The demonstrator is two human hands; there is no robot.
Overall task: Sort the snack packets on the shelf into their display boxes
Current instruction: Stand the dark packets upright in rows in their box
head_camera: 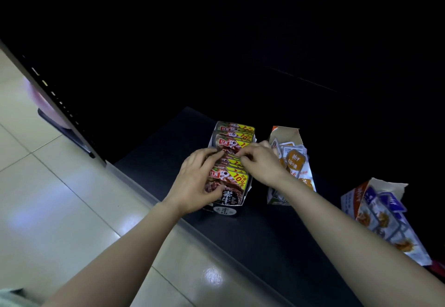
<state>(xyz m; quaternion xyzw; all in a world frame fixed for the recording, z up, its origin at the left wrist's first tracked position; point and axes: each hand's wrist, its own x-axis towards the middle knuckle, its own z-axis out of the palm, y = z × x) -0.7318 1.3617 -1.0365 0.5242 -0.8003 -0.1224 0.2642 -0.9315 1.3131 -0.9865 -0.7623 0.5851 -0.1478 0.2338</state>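
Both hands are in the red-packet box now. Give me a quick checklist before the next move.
1. Left hand steadies the front packets of the red-packet box: ok.
2. Right hand pinches a mid-row packet: ok, though how firmly, cannot tell.
3. Red packets stand in a row inside their box: ok.
4. Orange-packet box beside it stands open, packets loose and leaning: not ok.
5. Purple-packet box at right, torn, packets spilling forward: not ok.
6. Stray packets farther back on the shelf: cannot tell, too dark.
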